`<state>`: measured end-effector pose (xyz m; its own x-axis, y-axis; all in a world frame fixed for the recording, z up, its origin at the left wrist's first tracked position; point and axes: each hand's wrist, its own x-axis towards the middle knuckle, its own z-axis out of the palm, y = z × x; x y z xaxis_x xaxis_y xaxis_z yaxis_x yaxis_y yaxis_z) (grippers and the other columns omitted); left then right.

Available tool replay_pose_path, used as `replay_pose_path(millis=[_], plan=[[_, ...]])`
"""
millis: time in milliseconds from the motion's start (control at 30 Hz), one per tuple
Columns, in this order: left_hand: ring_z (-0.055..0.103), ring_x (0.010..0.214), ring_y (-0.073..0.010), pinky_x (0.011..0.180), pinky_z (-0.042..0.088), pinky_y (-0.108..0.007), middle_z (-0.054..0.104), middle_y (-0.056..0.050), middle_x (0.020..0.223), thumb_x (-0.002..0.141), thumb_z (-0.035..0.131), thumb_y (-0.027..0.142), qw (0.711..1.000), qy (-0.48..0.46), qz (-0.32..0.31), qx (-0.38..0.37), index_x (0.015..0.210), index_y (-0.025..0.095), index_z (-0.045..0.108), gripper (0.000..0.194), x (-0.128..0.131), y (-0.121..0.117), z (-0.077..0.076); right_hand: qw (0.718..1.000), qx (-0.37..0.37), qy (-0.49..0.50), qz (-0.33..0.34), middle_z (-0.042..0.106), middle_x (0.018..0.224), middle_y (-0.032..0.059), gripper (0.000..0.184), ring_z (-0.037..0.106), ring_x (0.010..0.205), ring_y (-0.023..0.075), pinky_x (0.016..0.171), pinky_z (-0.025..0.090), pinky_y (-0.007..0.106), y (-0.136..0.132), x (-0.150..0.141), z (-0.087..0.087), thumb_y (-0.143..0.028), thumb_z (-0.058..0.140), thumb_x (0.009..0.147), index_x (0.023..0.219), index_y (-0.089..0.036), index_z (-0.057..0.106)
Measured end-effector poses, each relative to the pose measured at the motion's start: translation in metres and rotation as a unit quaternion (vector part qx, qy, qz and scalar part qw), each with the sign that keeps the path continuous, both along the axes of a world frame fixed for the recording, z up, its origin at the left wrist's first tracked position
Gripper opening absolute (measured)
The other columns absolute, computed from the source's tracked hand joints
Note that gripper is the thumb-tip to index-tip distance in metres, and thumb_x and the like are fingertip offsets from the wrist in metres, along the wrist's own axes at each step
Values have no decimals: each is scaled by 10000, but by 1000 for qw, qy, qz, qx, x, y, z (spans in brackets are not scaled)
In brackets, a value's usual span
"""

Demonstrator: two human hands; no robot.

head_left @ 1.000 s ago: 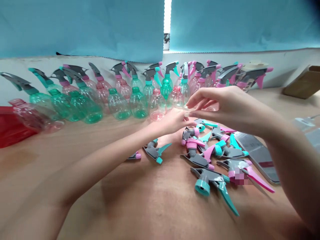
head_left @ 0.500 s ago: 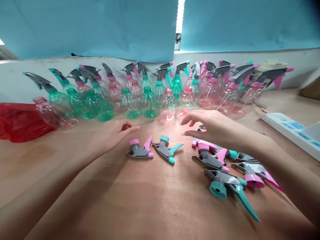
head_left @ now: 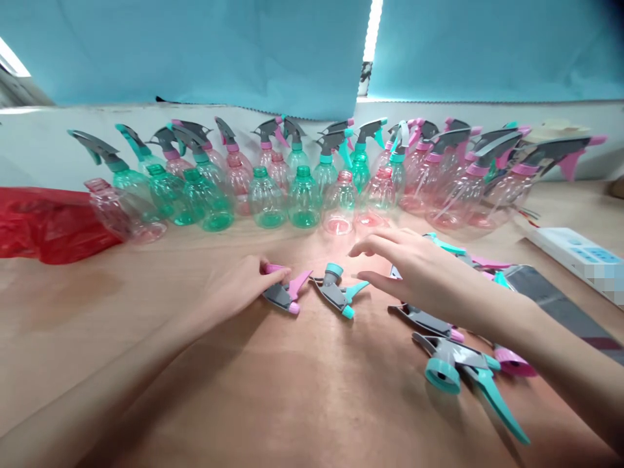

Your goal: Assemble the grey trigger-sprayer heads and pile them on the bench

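Left hand (head_left: 241, 286) has closed on the pink-trimmed spray head (head_left: 279, 297), establishing contact. Right hand (head_left: 416, 266): open, right of the teal-trimmed spray head (head_left: 333, 294).

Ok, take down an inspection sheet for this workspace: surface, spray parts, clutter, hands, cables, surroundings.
Surface: brown tabletop, darker patch at left.
Spray parts: pink-and-gray head, teal-and-gray head, more loose heads near right forearm; bottles behind, some without heads.
Clutter: red plastic left; white-and-blue item right.
Hands: left hand grips the pink-and-gray head; right hand open, apparently empty.
Cables: thin wires behind the white-and-blue item.
Surroundings: blue sheets, pale wall.
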<state>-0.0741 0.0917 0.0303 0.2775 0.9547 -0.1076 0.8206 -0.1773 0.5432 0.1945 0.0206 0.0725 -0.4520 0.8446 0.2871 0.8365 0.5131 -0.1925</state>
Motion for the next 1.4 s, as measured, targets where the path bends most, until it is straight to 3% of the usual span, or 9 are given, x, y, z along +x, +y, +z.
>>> replay_pose_path(millis=[100, 267, 400, 533, 700, 833, 1000, 1200, 1400], plan=[[608, 819, -225, 665, 407, -284, 677, -26, 887, 776, 570, 538, 997, -44, -21, 55, 895, 208, 622, 354, 7, -11, 14, 999, -31, 31, -3, 647, 1043, 35, 147, 583, 925, 218, 710, 420, 330, 1, 1, 0, -274, 512, 877, 1001, -232, 580], [597, 838, -176, 758, 436, -265, 659, 12, 883, 729, 700, 384, 977, -107, -130, 133, 893, 219, 609, 249, 21, -32, 31, 994, -69, 78, 21, 669, 819, 6, 100, 591, 742, 159, 595, 393, 263, -3, -4, 2, -232, 527, 856, 883, -219, 622], [585, 868, -178, 807, 437, -301, 666, -7, 924, 769, 696, 304, 939, -140, -251, 190, 998, 240, 629, 247, 30, -46, 25, 985, -71, 144, 67, 653, 769, -18, 63, 557, 657, 108, 584, 384, 228, -11, -13, 0, -196, 558, 836, 850, -205, 619], [564, 884, -198, 844, 415, -351, 664, -35, 912, 799, 675, 291, 908, -144, -308, 246, 1031, 227, 617, 248, 34, -55, 12, 977, -99, 146, 124, 613, 720, -33, 28, 526, 637, 84, 575, 370, 202, -17, -20, 0, -201, 581, 828, 803, -191, 591], [523, 940, -212, 858, 396, -350, 645, -57, 942, 857, 602, 310, 894, -130, -330, 272, 1064, 210, 583, 230, 32, -64, 4, 976, -133, 113, 130, 585, 698, -47, 73, 509, 616, 88, 538, 340, 199, -22, -21, -1, -141, 567, 805, 807, -212, 552], [504, 1065, -216, 927, 374, -343, 649, -73, 1044, 901, 531, 270, 896, -137, -348, 240, 1081, 194, 560, 198, 31, -70, 5, 972, -125, 125, 155, 546, 639, -64, 123, 469, 561, 72, 497, 290, 195, -25, -24, 0, -104, 567, 772, 725, -208, 521], [552, 983, -191, 965, 315, -356, 676, -20, 944, 912, 515, 317, 910, -112, -346, 200, 951, 236, 622, 140, 30, -75, 8, 963, -135, 167, 163, 514, 607, -82, 184, 426, 519, 60, 476, 272, 187, -32, -31, 1, -38, 547, 709, 731, -217, 510], [541, 931, -199, 900, 336, -352, 654, -45, 909, 890, 531, 384, 892, -128, -325, 287, 1057, 203, 557, 247, 28, -73, 2, 960, -163, 202, 104, 487, 605, -77, 193, 428, 507, 64, 447, 269, 190, -34, -35, -7, -221, 592, 756, 709, -217, 405], [538, 926, -202, 884, 349, -370, 660, -36, 917, 877, 561, 359, 890, -138, -312, 304, 1111, 225, 535, 271, 26, -73, 1, 936, -233, 251, 85, 527, 642, -55, 276, 447, 545, 86, 475, 318, 213, -30, -37, -8, -246, 625, 744, 695, -223, 354]])
